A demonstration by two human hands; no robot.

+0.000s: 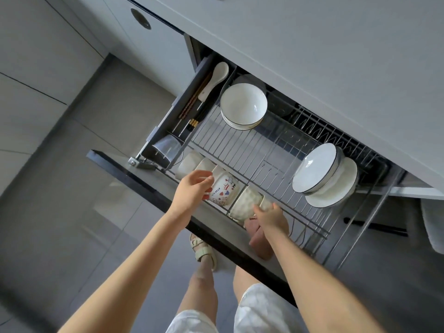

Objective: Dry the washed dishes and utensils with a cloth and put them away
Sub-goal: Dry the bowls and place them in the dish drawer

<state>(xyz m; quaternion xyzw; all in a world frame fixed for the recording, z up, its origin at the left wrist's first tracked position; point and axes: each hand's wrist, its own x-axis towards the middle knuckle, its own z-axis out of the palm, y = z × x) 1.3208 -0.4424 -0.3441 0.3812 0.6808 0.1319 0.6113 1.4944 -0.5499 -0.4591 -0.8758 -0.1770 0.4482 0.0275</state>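
While half-curled, left hand [192, 189] round cup [225, 191].

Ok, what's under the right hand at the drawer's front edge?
A pinkish cloth lies under the right hand, draped over the drawer front. The wrist covers its top, so whether the fingers grip it cannot be seen.

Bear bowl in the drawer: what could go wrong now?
The bear-print bowl sits tight between other bowls in the wire rack; the left hand could knock it against them and chip one. The right hand holds the cream bowl with the pink cloth under it, so its grip might slip.
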